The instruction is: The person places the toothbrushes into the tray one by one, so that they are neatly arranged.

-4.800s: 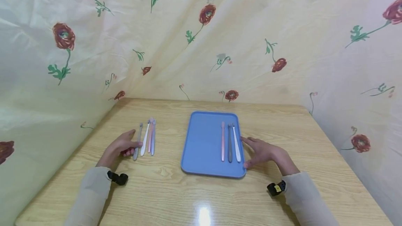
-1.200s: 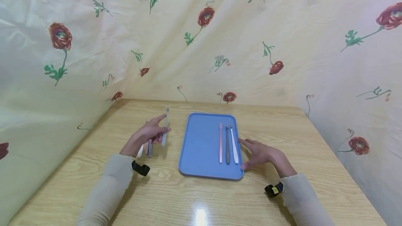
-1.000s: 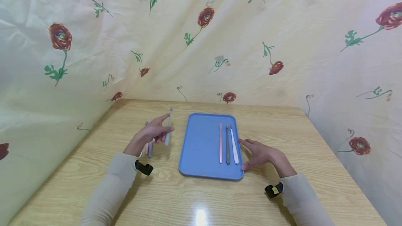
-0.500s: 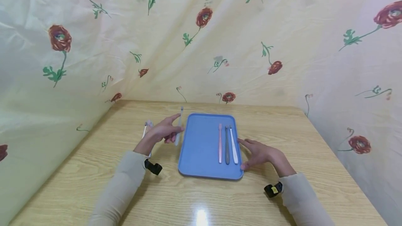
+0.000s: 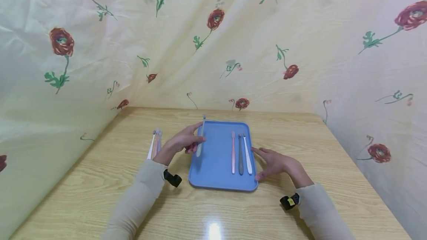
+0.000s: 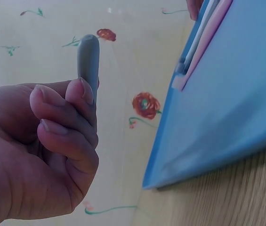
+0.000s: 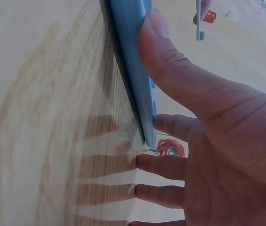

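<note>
My left hand [image 5: 188, 139] pinches a pale grey-blue toothbrush [image 5: 201, 143], held head-up above the left rim of a blue tray [image 5: 213, 173]. In the left wrist view the rounded handle end of this toothbrush [image 6: 88, 56] sticks out past the curled fingers. Side by side on the tray's right half lie a pink toothbrush [image 5: 233, 155], a dark grey one [image 5: 241, 158] and a white one [image 5: 248, 156]. My right hand [image 5: 275, 162] is spread at the tray's right edge, thumb on the rim. In the right wrist view its straight fingers [image 7: 163, 168] touch the table.
Left of the tray, a small group of toothbrushes [image 5: 155, 145] in white, pink and lilac lies on the wooden table [image 5: 253, 214], partly hidden by the left wrist. A flowered cloth [image 5: 173, 66] hangs behind the table and along both sides.
My left hand has taken the grey-blue toothbrush from the group at left, lifted it and carried it right to the tray's left rim. My right hand keeps its place at the tray.
</note>
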`<action>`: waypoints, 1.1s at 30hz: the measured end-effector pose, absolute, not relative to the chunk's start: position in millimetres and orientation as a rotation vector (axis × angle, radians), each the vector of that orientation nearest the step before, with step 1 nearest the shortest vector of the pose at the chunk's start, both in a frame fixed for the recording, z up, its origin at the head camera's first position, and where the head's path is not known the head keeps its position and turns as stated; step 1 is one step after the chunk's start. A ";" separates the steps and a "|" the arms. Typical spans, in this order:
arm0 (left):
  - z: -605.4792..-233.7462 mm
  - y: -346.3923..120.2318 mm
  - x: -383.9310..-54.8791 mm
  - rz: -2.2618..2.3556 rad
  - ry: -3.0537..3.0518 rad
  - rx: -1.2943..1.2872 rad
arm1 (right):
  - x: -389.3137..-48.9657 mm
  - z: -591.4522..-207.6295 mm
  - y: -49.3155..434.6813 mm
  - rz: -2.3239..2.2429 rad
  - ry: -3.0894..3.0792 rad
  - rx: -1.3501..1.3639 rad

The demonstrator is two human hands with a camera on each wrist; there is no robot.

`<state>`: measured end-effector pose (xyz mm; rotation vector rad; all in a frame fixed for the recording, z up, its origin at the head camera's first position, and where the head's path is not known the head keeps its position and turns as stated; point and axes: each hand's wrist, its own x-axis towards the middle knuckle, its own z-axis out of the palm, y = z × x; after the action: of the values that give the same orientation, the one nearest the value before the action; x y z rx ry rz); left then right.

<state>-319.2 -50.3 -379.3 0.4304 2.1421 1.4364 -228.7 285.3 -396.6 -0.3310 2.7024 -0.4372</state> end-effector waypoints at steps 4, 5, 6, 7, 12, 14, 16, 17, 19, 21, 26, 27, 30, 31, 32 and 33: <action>-380.6 -41.5 -318.5 1.434 2.125 0.435 | -228.8 -397.0 284.3 -0.429 2.704 -0.335; -380.9 -39.2 -318.0 1.434 2.122 0.437 | -228.9 -397.3 284.1 -0.428 2.703 -0.335; -381.4 -37.1 -317.7 1.429 2.122 0.440 | -229.0 -397.2 283.9 -0.429 2.703 -0.336; -381.6 -34.9 -317.4 1.427 2.118 0.436 | -229.3 -397.4 283.9 -0.424 2.704 -0.343; -382.2 -23.7 -315.1 1.410 2.127 0.439 | -230.9 -397.7 283.8 -0.429 2.702 -0.333; -382.7 -18.7 -314.7 1.405 2.123 0.440 | -231.1 -397.6 283.7 -0.432 2.701 -0.325; -383.9 -13.4 -314.8 1.398 2.121 0.446 | -230.7 -396.9 283.5 -0.426 2.700 -0.321; -384.7 -10.7 -314.9 1.394 2.121 0.454 | -230.5 -396.7 283.5 -0.425 2.700 -0.321; -386.6 -5.2 -315.0 1.379 2.127 0.463 | -230.0 -396.0 283.6 -0.426 2.698 -0.316; -388.6 -0.1 -314.9 1.366 2.133 0.469 | -229.8 -395.3 283.5 -0.425 2.697 -0.318; -393.6 10.8 -313.7 1.358 2.131 0.480 | -230.6 -395.8 282.9 -0.437 2.694 -0.334; -394.4 12.5 -313.2 1.359 2.128 0.481 | -230.8 -396.1 282.9 -0.437 2.693 -0.336; -397.0 17.1 -312.5 1.365 2.121 0.473 | -231.3 -396.8 283.1 -0.436 2.693 -0.345; -397.7 18.4 -312.3 1.365 2.122 0.470 | -231.2 -397.0 283.2 -0.435 2.693 -0.346; -398.3 19.7 -312.0 1.365 2.120 0.469 | -231.2 -397.2 283.4 -0.435 2.691 -0.345; -399.1 21.0 -312.0 1.365 2.118 0.470 | -231.1 -397.3 283.6 -0.435 2.691 -0.344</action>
<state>-312.0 21.0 -399.1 0.4705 2.1177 1.3648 -231.1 283.6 -397.3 -0.3438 2.6911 -0.4346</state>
